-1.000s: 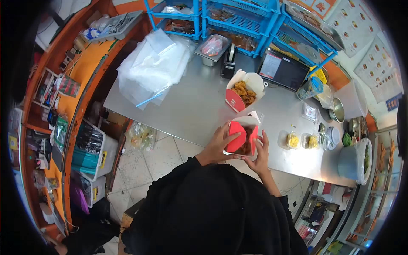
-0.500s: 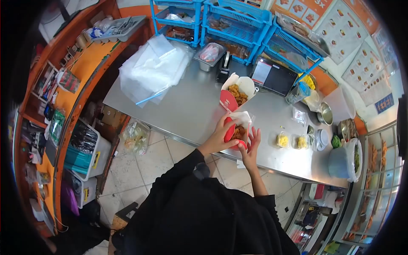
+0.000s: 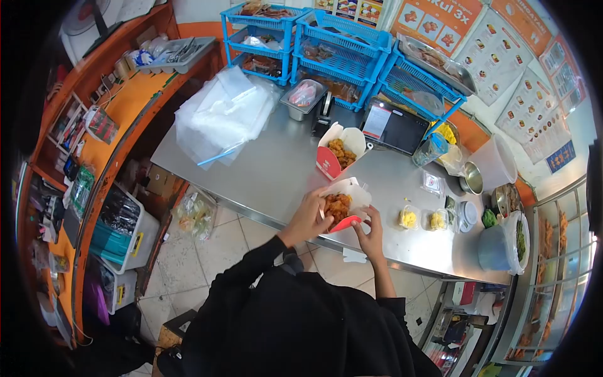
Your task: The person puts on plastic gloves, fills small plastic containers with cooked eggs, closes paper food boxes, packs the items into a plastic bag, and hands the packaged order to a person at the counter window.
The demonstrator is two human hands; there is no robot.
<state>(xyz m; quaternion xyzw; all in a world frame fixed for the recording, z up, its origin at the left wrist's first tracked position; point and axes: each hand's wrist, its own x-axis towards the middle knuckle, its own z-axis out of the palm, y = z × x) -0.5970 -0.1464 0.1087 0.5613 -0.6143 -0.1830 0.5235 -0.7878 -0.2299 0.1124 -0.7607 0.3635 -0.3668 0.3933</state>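
Observation:
Near the counter's front edge, a red and white takeaway food box (image 3: pixel 346 223) stands with its flaps spread, and pieces of brown fried chicken (image 3: pixel 336 206) fill it. My left hand (image 3: pixel 306 217) grips its left side, fingers behind and thumb at the front. On the right side, my right hand (image 3: pixel 369 232) holds the box wall between thumb and fingers. Just behind it stands a second red and white takeaway box (image 3: pixel 328 164), also open, with fried chicken (image 3: pixel 342 152) inside. Neither hand touches that one.
Right of my hands are small tubs of yellow food (image 3: pixel 408 218), a steel bowl (image 3: pixel 471 178) and a large bucket (image 3: pixel 496 246). Clear plastic bags (image 3: pixel 220 113) lie on the steel counter (image 3: pixel 264 169) at left. Blue racks (image 3: pixel 342 53) and a tablet (image 3: pixel 402 129) line the back.
The nearer box has opened wider, its flaps spread and more of the chicken showing. Both hands have shifted slightly down with it, the left one moving round to its side.

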